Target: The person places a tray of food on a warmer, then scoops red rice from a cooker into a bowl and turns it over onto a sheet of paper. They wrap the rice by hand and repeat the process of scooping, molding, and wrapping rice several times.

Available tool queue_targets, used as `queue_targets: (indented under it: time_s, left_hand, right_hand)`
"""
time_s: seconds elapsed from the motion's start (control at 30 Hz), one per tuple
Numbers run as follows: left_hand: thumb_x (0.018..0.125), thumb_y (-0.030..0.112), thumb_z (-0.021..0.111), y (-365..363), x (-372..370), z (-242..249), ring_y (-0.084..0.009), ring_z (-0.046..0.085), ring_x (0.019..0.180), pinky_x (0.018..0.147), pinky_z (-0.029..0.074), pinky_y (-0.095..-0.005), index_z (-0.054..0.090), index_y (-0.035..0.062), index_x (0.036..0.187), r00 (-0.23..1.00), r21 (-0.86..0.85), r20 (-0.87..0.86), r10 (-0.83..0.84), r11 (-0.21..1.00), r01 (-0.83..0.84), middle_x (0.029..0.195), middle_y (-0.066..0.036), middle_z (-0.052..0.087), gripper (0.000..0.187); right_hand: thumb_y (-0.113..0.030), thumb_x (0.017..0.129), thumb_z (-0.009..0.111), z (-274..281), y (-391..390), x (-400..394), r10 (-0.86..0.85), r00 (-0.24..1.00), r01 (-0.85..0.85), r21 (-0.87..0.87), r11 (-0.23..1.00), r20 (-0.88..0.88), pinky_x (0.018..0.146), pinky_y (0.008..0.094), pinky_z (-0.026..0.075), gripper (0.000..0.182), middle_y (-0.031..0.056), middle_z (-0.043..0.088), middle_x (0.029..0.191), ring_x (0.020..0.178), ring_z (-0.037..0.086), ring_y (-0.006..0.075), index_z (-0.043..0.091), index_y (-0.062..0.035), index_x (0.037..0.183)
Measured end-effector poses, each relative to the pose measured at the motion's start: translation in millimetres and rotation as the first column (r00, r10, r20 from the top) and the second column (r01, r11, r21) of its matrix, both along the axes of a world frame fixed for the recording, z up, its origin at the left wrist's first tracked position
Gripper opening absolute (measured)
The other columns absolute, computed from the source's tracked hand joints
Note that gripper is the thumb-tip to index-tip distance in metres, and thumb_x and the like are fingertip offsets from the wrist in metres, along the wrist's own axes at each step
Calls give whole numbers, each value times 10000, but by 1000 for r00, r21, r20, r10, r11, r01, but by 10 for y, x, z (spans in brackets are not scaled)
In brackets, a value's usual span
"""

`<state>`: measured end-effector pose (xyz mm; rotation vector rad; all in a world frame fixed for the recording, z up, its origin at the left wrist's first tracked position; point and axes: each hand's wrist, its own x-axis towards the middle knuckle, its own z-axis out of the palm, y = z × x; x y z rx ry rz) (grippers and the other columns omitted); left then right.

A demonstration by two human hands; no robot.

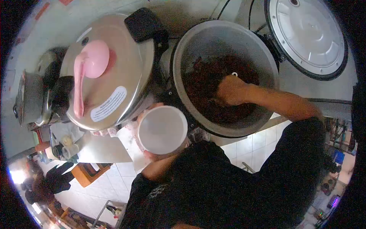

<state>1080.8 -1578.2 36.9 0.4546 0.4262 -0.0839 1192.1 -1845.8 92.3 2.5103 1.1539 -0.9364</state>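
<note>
My left hand (153, 155) holds a white round bowl (162, 130), its mouth facing up and its inside looking bare. The bowl is beside the near left rim of a large grey pot (179, 80). Inside that pot lies a dark brown-red mass (206, 72), too grainy to name. My right hand (231, 90) reaches down into the pot and is closed like a fist. A small white ring (235, 74) shows just past its knuckles, perhaps the end of a handle. The rest of what it grips is hidden.
The pot's hinged lid (309, 34) stands open at the upper right. Left of it is a shut metal cooker (129, 76) with a pink ladle (79, 87) on its lid. Another pot (30, 99) stands far left. A person (57, 179) is at the lower left.
</note>
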Motion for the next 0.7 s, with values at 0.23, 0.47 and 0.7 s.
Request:
queue_targets:
  time_s: [0.23,0.47,0.7]
  left_hand:
    - [929,536,363,-143,154,59,-228,570,1087,901,481,-396,524,72,1190,990,110,111,83,989,-95,1146,-96,583,556]
    - [939,522,353,-134,351,270,-222,566,1096,909,472,-396,534,69,1169,950,470,313,9,867,-163,1139,-91,586,540]
    - [951,589,268,-212,511,1057,-218,631,945,582,545,-359,453,128,1259,858,497,338,-386,848,185,1097,-65,588,584]
  right_hand:
    - [-397,898,537,332,-39,-370,-16,978,-27,203,979,210,527,462,476,389,150,603,577,553,609,356,674,-112,672]
    - [-435,947,442,585,-322,-671,-314,921,248,275,929,231,650,531,493,408,169,650,712,692,635,401,700,-153,805]
    - [-315,957,441,328,-762,-766,-677,733,547,641,538,-58,733,445,490,333,186,655,897,818,627,334,657,-62,966]
